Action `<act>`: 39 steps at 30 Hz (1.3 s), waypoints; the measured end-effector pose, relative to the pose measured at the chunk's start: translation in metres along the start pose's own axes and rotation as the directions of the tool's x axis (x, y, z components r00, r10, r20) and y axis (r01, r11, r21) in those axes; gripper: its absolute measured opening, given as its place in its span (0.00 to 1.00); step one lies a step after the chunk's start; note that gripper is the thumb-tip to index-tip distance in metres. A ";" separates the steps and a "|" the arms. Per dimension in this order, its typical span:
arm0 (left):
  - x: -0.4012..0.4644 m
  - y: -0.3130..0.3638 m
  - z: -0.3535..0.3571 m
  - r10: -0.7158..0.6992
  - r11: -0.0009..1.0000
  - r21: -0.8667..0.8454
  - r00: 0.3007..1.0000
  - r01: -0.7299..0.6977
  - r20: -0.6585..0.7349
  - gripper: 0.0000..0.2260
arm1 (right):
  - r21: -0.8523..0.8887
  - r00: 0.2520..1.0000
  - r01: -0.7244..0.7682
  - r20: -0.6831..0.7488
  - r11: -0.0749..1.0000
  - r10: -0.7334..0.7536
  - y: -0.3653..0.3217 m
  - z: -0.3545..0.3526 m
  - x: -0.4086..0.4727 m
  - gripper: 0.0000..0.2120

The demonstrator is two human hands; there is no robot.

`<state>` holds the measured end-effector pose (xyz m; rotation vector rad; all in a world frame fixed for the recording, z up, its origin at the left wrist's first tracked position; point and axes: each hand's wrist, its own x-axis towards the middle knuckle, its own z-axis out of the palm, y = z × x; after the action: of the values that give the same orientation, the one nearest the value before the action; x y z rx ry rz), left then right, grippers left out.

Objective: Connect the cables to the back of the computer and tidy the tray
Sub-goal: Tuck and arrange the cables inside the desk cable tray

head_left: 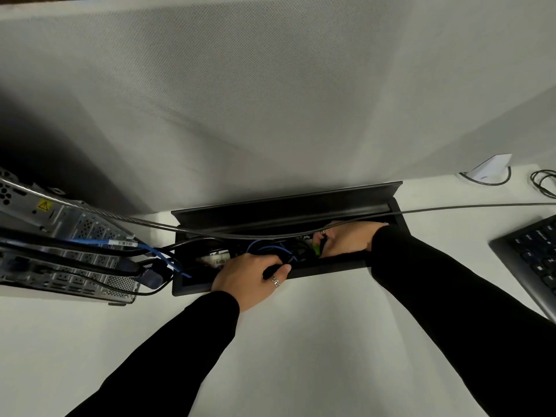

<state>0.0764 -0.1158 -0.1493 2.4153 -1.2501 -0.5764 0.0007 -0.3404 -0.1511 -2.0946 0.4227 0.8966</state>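
Inside black tray (400, 219), tangled cables (270, 246)

Your left hand (251, 278) curls over the near rim of the tray (331, 270), so you cannot see its fingertips. Your right hand (346, 240) hides its own fingertips too, and what they pinch is too small to tell. The computer (60, 251) and the keyboard (532, 254) are cut off by the picture's edges.

Black long sleeves (168, 350); silver ring (275, 281), left hand (249, 276).
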 end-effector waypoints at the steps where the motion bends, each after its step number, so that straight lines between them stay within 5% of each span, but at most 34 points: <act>1: 0.000 0.000 0.000 -0.008 1.000 0.007 1.000 0.008 0.012 0.14 | -0.026 1.000 0.002 -0.003 1.000 -0.002 -0.003 0.000 0.001 0.06; 15: 0.005 0.004 0.001 -0.035 0.997 0.078 0.991 0.025 0.125 0.23 | -0.376 0.994 -0.077 -0.097 0.923 0.043 -0.014 0.030 0.036 0.08; 22: -0.001 -0.002 0.004 0.018 1.000 -0.019 0.998 -0.019 -0.056 0.14 | -0.473 0.999 -0.045 -0.013 0.880 0.045 -0.019 0.016 0.029 0.12; 27: -0.002 -0.007 0.019 0.202 0.978 0.024 0.917 -0.207 -0.342 0.12 | -0.038 0.995 0.063 0.082 0.997 -0.060 -0.022 -0.002 -0.008 0.08; 30: 0.001 -0.008 0.020 0.216 0.976 0.108 0.879 -0.187 -0.426 0.13 | 0.176 0.987 0.145 -0.100 0.974 -0.129 -0.021 0.008 -0.027 0.05; 33: 0.000 -0.005 0.019 0.160 0.984 0.129 0.915 -0.121 -0.369 0.17 | 0.427 0.948 0.241 -0.295 0.872 -0.118 -0.024 0.021 -0.027 0.07; 39: -0.002 -0.003 0.017 0.100 0.990 0.118 0.971 -0.076 -0.216 0.19 | 0.240 0.975 0.093 -0.219 0.966 -0.040 -0.044 0.034 -0.007 0.02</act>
<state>0.0689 -0.1151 -0.1644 2.4180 -1.3143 -0.2108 0.0048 -0.2864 -0.1367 -1.9643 0.5433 0.5500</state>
